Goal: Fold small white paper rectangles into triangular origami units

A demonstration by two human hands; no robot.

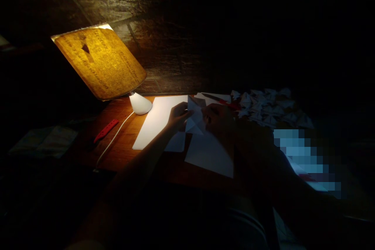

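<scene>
Paper: a small white piece (195, 119), partly folded into angled flaps, is held just above the desk (125, 152) between the two hands, in the lamp's glow.
Left hand: the left hand (177, 119) is closed on the paper's left edge, fingertips pinching it.
Right hand: the right hand (218, 119) lies against the paper's right side in deep shadow — whether it pinches or only presses cannot be told.
Handling: likely feather-light, thin and floppy until creased. It would crumple or tear under a hard squeeze, so the edges and corners, taken between fingertips, look like the safest hold.
Sheets: flat white sheets (155, 125) lie under and in front of the hands, smooth, matte and square-cornered, one overlapping another.
Pile: a heap of small folded white pieces (268, 109), pointed and crisp-edged, lies to the right of the right hand.
Red tool: just beyond the right hand lies something red-handled (231, 104), perhaps scissors — too dim to be sure.
Lamp: beyond the left hand stands a white cone base (140, 104) under a tilted shade (101, 62) of printed paper that glows amber. Its white cable (113, 140) runs off to the left.
Strip: a flat red strip (106, 130) lies well left of the left hand.
Desk: warm brown wood with a dull sheen.
Wall: rough stone slabs (164, 47) fade into darkness behind.
</scene>
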